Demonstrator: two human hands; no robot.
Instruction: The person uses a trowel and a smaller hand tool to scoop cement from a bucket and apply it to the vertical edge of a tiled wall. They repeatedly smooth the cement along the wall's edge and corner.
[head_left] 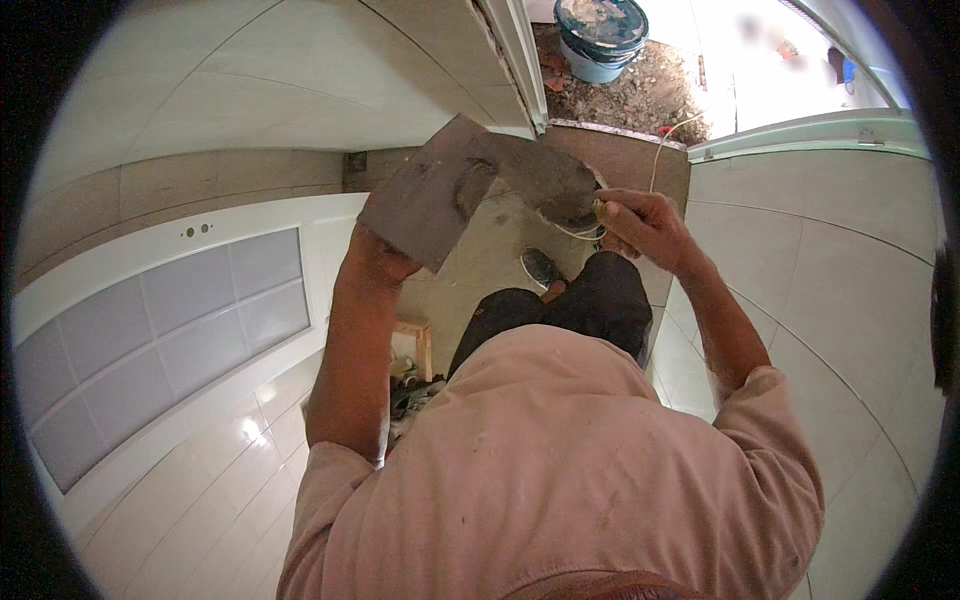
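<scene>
My left hand (385,258) grips a flat grey-brown rectangular tile (425,195) from below, and most of its fingers are hidden behind it. The tile is held up in front of me, tilted, with a dark curved smear near its right edge. My right hand (648,228) is closed on the handle of a trowel (562,188). The trowel's blade is dark and coated, apparently with mortar. Its far end overlaps the tile's right side in view; whether they touch I cannot tell.
A white door with frosted panes (190,305) stands at left. Pale tiled walls (800,260) rise on the right. Past the doorway, a bucket (600,45) sits on rubble (640,95). A thin pale cable (657,155) crosses the threshold. A wooden piece (424,350) lies near my legs.
</scene>
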